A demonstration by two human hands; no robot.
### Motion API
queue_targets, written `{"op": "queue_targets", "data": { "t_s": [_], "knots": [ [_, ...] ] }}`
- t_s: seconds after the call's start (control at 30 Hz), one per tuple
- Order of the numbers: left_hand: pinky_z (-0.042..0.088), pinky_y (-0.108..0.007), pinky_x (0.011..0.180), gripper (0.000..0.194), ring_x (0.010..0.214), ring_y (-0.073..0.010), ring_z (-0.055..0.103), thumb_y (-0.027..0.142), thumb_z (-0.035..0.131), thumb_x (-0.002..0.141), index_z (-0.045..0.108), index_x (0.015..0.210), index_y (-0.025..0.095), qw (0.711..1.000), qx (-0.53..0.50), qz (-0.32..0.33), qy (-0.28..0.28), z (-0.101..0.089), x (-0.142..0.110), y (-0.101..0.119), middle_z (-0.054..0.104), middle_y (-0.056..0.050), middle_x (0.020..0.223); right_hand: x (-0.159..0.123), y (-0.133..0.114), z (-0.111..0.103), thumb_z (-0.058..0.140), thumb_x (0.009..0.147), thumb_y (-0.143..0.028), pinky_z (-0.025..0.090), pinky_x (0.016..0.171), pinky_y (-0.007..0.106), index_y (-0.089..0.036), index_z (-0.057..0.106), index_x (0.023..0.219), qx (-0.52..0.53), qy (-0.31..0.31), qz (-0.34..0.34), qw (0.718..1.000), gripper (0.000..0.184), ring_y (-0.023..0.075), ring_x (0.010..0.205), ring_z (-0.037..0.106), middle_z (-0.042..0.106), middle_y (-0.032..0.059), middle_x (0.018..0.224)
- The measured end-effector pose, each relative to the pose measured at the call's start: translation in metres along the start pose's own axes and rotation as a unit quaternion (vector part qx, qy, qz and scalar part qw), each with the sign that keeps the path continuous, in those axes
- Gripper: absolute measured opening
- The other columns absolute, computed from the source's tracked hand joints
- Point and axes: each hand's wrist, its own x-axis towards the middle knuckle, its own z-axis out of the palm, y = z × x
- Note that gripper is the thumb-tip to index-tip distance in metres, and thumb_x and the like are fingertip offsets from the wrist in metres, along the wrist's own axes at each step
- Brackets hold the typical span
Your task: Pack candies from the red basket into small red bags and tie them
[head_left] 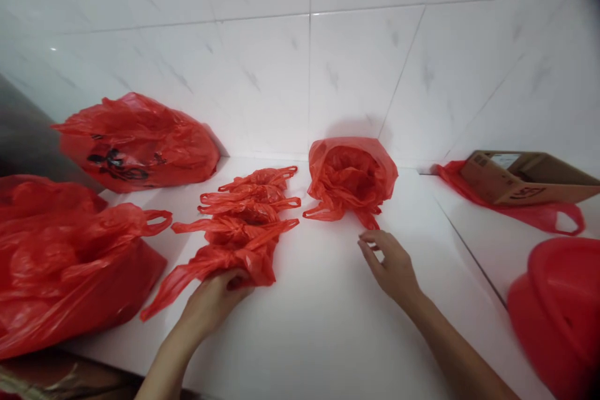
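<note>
My left hand [215,300] is at the near end of a row of several knotted red plastic bags. Its fingers are curled around the lower edge of the nearest plastic bag [253,262] and partly hidden by it. My right hand [391,265] hovers above the white surface, thumb and forefinger slightly apart with nothing visible between them. Just beyond its fingertips stands an open red plastic bag [354,169], its mouth facing me, crumpled red plastic inside and its handles hanging forward.
Two large red plastic bags, one full and bulging [70,275], one with black print [140,144], are on the left. To the right are an open cardboard box [497,181] on a flat red bag and a red plastic basin [534,312]. A white tiled wall [262,75] rises behind.
</note>
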Motion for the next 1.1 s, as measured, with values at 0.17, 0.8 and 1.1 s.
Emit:
{"op": "queue_targets", "data": {
  "t_s": [0.17, 0.8, 1.1],
  "knots": [
    [0.047, -0.034, 0.083, 0.024, 0.098, -0.0259, 0.063, 0.041, 0.056, 0.082, 0.070, 0.093, 0.026, 0.993, 0.039, 0.052, 0.097, -0.002, 0.050, -0.003, 0.070, -0.003, 0.103, 0.050, 0.000, 0.013, 0.053, 0.089, -0.031, 0.054, 0.077, 0.040, -0.024, 0.067, 0.106, -0.125, -0.004, -0.046, 0.991, 0.023, 0.0282, 0.113, 0.057, 0.051, 0.0090, 0.138],
    [0.030, -0.046, 0.112, 0.074, 0.140, -0.0248, 0.032, 0.043, 0.061, 0.086, 0.022, 0.148, 0.032, 0.930, -0.320, 0.173, 0.042, 0.032, 0.000, 0.102, 0.030, -0.010, 0.155, 0.014, -0.074, -0.028, 0.055, 0.090, -0.028, 0.053, 0.077, 0.031, -0.025, 0.065, 0.107, 0.143, 0.113, 0.004, 0.983, 0.020, 0.0189, 0.094, 0.062, 0.065, 0.0062, 0.105],
    [0.049, -0.029, 0.078, 0.028, 0.080, -0.0155, 0.060, 0.044, 0.058, 0.086, 0.065, 0.093, 0.017, 0.893, -0.433, 0.126, 0.005, 0.050, 0.024, 0.128, 0.064, -0.002, 0.083, -0.020, -0.064, -0.032, 0.057, 0.088, -0.032, 0.052, 0.070, 0.028, -0.025, 0.066, 0.106, 0.187, 0.032, 0.095, 0.977, 0.022, 0.0147, 0.077, 0.061, 0.067, 0.0037, 0.095]
  ]
}}
